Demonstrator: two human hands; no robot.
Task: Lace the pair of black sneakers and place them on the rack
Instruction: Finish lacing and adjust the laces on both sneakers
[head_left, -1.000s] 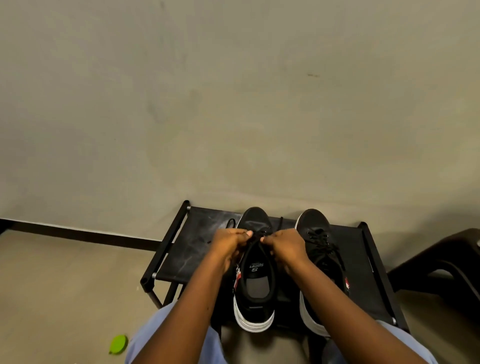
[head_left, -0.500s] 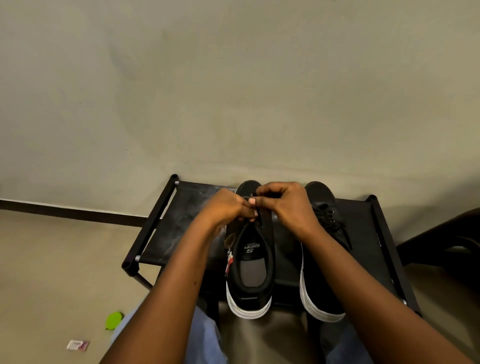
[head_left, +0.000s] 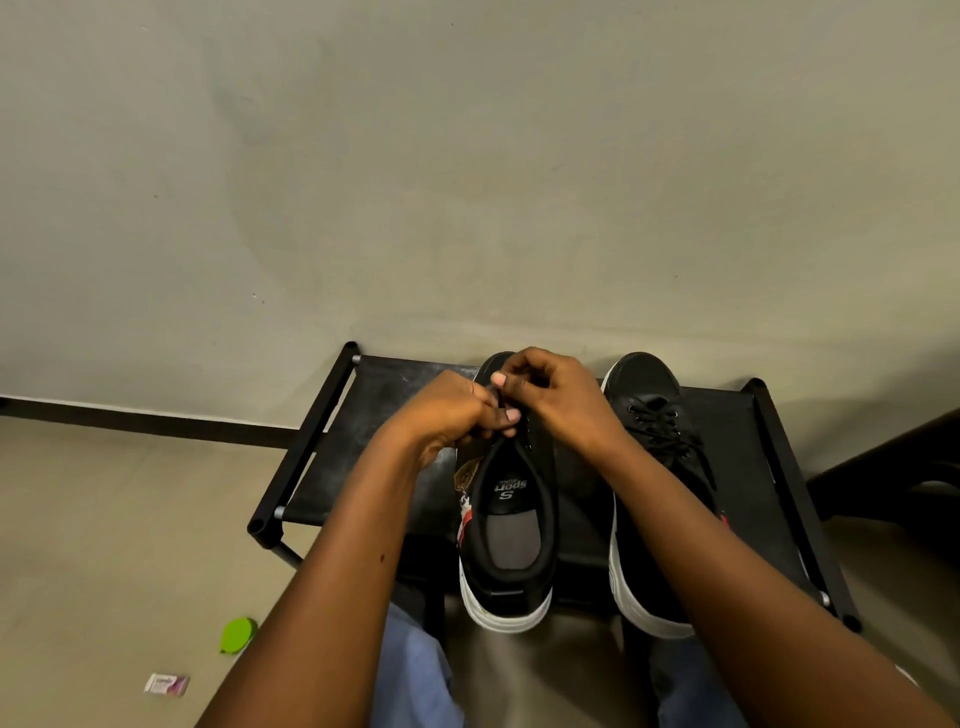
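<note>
The left sneaker (head_left: 506, 525) sits at six o'clock on the rack (head_left: 322, 457), light, with a soft floppy collar. At twelve my left hand (head_left: 452, 410) and right hand (head_left: 556, 400) curl fingers tight, pinching its thin, limp lace. The laced sneaker (head_left: 649, 415) stands at two o'clock.

Black sneakers (head_left: 506, 525), white soles; green lid (head_left: 238, 634)
</note>
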